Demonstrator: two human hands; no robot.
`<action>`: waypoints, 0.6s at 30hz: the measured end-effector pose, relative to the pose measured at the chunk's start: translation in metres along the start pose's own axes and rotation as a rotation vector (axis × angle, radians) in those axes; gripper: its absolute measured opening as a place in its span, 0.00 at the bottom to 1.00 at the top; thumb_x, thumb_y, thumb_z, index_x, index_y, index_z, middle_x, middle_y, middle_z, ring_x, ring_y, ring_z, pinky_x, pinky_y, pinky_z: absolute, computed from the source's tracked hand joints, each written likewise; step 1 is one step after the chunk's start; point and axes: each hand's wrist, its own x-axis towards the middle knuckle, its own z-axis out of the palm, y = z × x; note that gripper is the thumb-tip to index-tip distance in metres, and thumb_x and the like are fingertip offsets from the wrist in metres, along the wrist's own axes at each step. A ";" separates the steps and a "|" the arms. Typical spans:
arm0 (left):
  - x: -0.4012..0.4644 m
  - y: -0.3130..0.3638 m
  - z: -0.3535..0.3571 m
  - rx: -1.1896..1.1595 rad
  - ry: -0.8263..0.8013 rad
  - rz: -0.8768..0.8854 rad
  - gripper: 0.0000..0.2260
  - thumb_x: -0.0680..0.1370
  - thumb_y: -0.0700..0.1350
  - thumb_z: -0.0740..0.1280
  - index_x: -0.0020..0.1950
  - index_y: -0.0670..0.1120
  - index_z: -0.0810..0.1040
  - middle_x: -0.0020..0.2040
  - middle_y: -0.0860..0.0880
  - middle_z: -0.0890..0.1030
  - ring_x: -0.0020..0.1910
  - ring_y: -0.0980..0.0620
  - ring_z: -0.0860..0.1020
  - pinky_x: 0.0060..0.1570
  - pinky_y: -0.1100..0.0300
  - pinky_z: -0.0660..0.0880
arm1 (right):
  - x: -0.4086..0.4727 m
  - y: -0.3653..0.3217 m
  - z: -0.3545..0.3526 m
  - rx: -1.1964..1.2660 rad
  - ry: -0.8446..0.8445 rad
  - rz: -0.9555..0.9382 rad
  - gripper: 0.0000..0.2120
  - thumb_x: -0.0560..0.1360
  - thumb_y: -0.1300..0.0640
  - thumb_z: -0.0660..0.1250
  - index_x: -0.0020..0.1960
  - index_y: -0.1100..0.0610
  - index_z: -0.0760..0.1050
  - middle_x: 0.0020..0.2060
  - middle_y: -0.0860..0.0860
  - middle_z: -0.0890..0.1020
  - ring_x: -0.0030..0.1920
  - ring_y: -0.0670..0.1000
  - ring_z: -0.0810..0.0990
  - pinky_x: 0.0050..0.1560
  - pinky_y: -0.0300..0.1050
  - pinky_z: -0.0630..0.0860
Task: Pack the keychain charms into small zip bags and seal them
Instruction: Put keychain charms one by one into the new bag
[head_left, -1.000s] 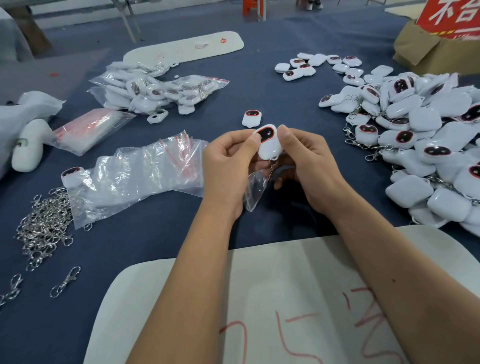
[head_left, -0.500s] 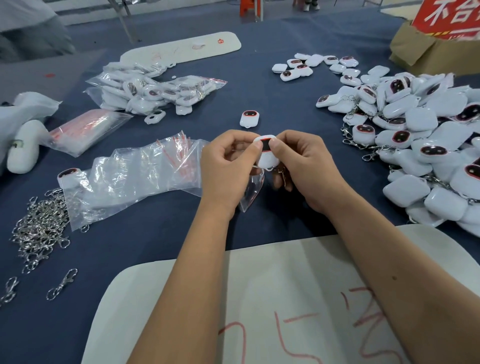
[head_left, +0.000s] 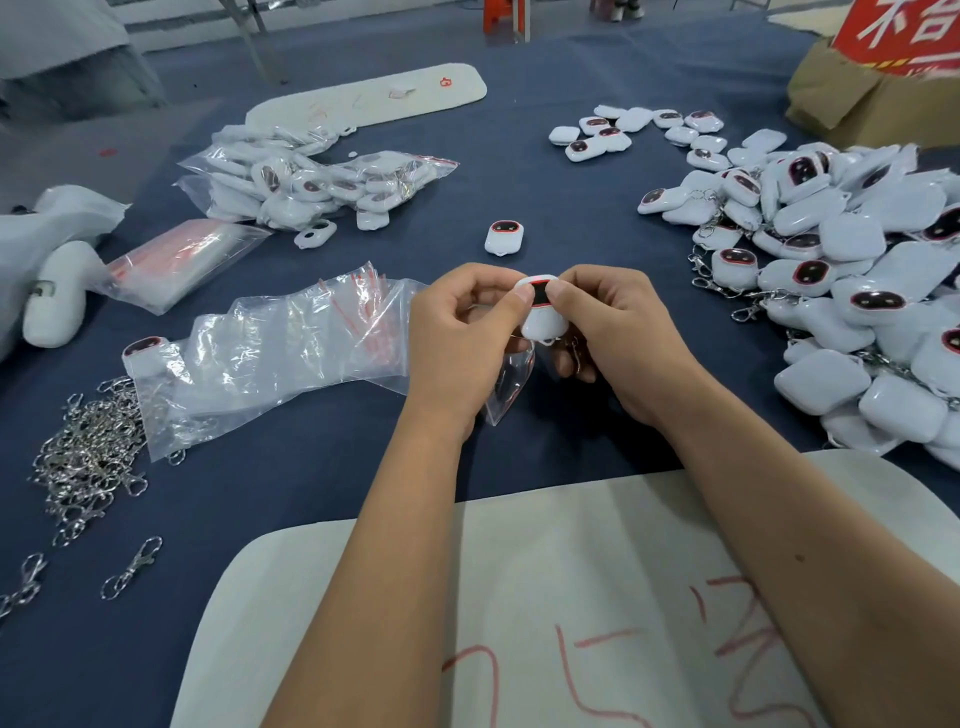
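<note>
We see a glossy white plastic charm over a clear, shiny film zip bag. The table cloth looks matt dark blue fabric. The loose clasps are bright polished metal; the near board looks matt white.

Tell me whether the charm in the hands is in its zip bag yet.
Partly in. The charm is pinched by the left hand and right hand; the small zip bag hangs below it.
</note>
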 end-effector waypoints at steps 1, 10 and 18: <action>0.000 0.000 0.000 -0.007 0.005 -0.003 0.02 0.79 0.39 0.72 0.50 0.42 0.85 0.42 0.47 0.87 0.40 0.53 0.84 0.37 0.61 0.80 | 0.000 0.000 0.000 0.009 -0.005 -0.002 0.13 0.85 0.58 0.63 0.44 0.59 0.78 0.27 0.53 0.79 0.24 0.51 0.75 0.22 0.40 0.66; 0.000 0.002 0.001 -0.038 0.032 0.000 0.04 0.78 0.37 0.72 0.47 0.45 0.85 0.41 0.49 0.86 0.39 0.54 0.83 0.36 0.61 0.80 | -0.002 0.002 -0.001 0.034 -0.095 -0.051 0.04 0.81 0.66 0.68 0.49 0.58 0.78 0.33 0.51 0.83 0.28 0.51 0.78 0.27 0.40 0.70; 0.001 0.002 0.002 -0.039 0.053 -0.002 0.02 0.78 0.36 0.72 0.48 0.42 0.85 0.40 0.50 0.86 0.37 0.56 0.83 0.33 0.64 0.79 | -0.001 0.003 -0.001 0.010 -0.109 -0.070 0.03 0.82 0.65 0.67 0.52 0.60 0.78 0.34 0.55 0.83 0.30 0.52 0.79 0.28 0.42 0.72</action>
